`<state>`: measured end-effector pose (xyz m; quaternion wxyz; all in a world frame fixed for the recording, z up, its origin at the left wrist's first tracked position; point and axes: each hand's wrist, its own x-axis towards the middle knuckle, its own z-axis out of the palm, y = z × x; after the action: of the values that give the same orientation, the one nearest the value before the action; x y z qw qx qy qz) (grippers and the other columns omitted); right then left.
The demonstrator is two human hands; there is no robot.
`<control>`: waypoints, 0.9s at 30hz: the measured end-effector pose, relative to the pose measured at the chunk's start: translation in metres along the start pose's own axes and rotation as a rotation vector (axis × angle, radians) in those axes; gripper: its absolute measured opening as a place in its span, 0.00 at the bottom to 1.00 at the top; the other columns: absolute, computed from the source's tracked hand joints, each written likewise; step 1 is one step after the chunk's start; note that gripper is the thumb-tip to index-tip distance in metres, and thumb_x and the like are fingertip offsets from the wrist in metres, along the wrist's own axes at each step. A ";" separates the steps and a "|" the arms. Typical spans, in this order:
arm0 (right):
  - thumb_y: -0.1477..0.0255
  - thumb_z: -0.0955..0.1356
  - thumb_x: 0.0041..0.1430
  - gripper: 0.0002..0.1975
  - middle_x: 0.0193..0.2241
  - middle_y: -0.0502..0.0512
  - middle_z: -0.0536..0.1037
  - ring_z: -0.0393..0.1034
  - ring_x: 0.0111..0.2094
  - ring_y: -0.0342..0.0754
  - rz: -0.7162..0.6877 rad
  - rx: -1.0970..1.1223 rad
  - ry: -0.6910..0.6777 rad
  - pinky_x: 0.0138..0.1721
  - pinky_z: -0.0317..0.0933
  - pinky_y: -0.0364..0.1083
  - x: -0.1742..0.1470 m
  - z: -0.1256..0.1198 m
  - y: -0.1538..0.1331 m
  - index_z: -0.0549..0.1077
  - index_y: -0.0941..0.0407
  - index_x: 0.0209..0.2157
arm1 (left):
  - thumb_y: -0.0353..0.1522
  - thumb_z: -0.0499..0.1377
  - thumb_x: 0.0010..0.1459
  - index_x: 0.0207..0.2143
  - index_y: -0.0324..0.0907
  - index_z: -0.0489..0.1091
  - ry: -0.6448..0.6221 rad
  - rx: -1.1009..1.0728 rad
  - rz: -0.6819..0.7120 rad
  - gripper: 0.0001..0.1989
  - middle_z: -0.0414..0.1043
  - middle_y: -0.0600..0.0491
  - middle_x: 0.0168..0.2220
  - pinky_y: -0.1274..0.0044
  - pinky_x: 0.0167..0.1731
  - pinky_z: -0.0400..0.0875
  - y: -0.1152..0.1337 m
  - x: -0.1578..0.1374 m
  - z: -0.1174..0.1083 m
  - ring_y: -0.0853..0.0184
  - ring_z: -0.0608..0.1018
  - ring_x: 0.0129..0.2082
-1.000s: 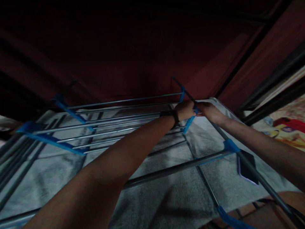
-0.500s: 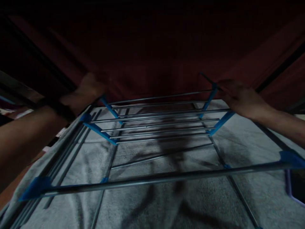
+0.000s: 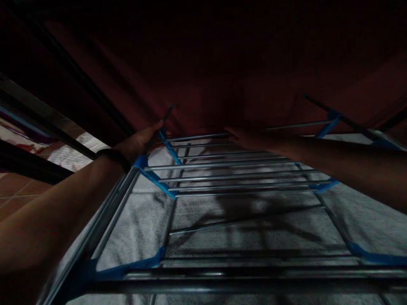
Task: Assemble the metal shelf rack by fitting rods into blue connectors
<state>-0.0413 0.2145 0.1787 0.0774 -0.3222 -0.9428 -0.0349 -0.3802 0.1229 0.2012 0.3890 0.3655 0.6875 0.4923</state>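
Left hand (image 3: 140,142) is closed round the far-left corner of the drying rack (image 3: 222,178), fingers wrapped over a thin dark rod (image 3: 165,116) that sticks up past the blue corner bracket (image 3: 141,163). A dark wristband (image 3: 112,156) is worn on that wrist. Right hand (image 3: 248,137) is reached across to the far rail (image 3: 200,136) near its middle, palm down and fingers stretched flat; whether the rail is actually gripped cannot be told in this light.

Nearest the camera, a thick front rail (image 3: 222,281) is seen running across the rack's near edge, with a blue clip at the near-left corner. Beyond it, open frame sections, then a bank of parallel steel bars held between blue side brackets. The rack is stood over a grey towel (image 3: 248,237), spread out beneath it. A second thin rod rises at the far-right corner (image 3: 330,112). Dark red fabric (image 3: 206,76) hangs behind the far edge. Tiled floor is visible off the left side.

Step judged: the far-left corner joint is being set or locked, with the far rail steadied by the other hand. Next move would call for a firm hold on that rod and counter-pressure on the rail, with both corners kept level so the frame is not racked.
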 end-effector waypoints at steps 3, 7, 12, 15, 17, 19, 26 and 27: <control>0.68 0.60 0.73 0.20 0.57 0.67 0.77 0.73 0.56 0.60 -0.009 0.006 -0.012 0.55 0.63 0.54 0.013 0.009 -0.007 0.71 0.60 0.60 | 0.42 0.57 0.68 0.35 0.39 0.72 -0.013 -0.052 -0.024 0.15 0.77 0.52 0.30 0.71 0.49 0.70 -0.001 -0.001 -0.001 0.66 0.76 0.35; 0.68 0.58 0.75 0.19 0.50 0.66 0.80 0.75 0.49 0.57 0.010 0.041 -0.023 0.49 0.64 0.51 0.018 0.015 -0.006 0.75 0.60 0.53 | 0.38 0.60 0.65 0.36 0.39 0.74 -0.068 -0.087 0.047 0.11 0.78 0.53 0.33 0.74 0.50 0.70 -0.003 -0.009 -0.001 0.68 0.77 0.35; 0.67 0.58 0.75 0.18 0.50 0.65 0.80 0.75 0.48 0.58 0.094 0.070 -0.023 0.47 0.63 0.51 0.016 0.014 -0.002 0.74 0.58 0.54 | 0.38 0.60 0.64 0.32 0.42 0.71 -0.011 -0.121 -0.070 0.10 0.74 0.55 0.27 0.71 0.43 0.73 -0.007 0.012 0.002 0.66 0.77 0.29; 0.68 0.58 0.75 0.18 0.49 0.64 0.80 0.75 0.48 0.56 0.092 0.093 -0.011 0.46 0.63 0.49 0.017 0.012 0.000 0.74 0.58 0.53 | 0.40 0.65 0.59 0.32 0.43 0.71 -0.036 -0.121 -0.048 0.10 0.75 0.55 0.27 0.72 0.41 0.75 -0.012 0.022 0.000 0.65 0.79 0.30; 0.68 0.58 0.75 0.17 0.49 0.63 0.80 0.74 0.47 0.55 0.071 0.103 -0.004 0.47 0.62 0.49 0.017 0.012 0.002 0.75 0.57 0.51 | 0.39 0.64 0.61 0.33 0.43 0.71 -0.079 -0.118 -0.018 0.10 0.76 0.54 0.28 0.73 0.41 0.76 -0.015 0.023 -0.003 0.65 0.80 0.30; 0.68 0.58 0.75 0.17 0.48 0.62 0.80 0.75 0.47 0.54 0.061 0.115 0.009 0.47 0.62 0.48 0.017 0.014 0.004 0.75 0.57 0.50 | 0.38 0.62 0.63 0.34 0.43 0.72 -0.102 -0.117 0.004 0.09 0.77 0.53 0.28 0.73 0.40 0.76 -0.016 0.023 -0.006 0.66 0.80 0.31; 0.68 0.59 0.74 0.17 0.46 0.62 0.81 0.75 0.45 0.55 0.043 0.118 0.035 0.46 0.62 0.48 0.020 0.018 0.008 0.76 0.58 0.49 | 0.39 0.63 0.63 0.33 0.42 0.73 -0.073 -0.128 -0.042 0.10 0.77 0.53 0.28 0.74 0.39 0.77 -0.014 0.019 -0.005 0.66 0.80 0.30; 0.69 0.58 0.74 0.17 0.46 0.63 0.81 0.75 0.45 0.55 0.040 0.115 0.031 0.46 0.62 0.49 0.020 0.017 0.008 0.76 0.58 0.49 | 0.39 0.63 0.62 0.33 0.42 0.73 -0.065 -0.122 -0.032 0.10 0.77 0.52 0.29 0.74 0.38 0.77 -0.013 0.018 -0.003 0.66 0.80 0.30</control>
<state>-0.0542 0.2344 0.1651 0.1111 -0.3355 -0.9353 0.0158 -0.3923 0.1341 0.1861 0.4408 0.3458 0.6489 0.5149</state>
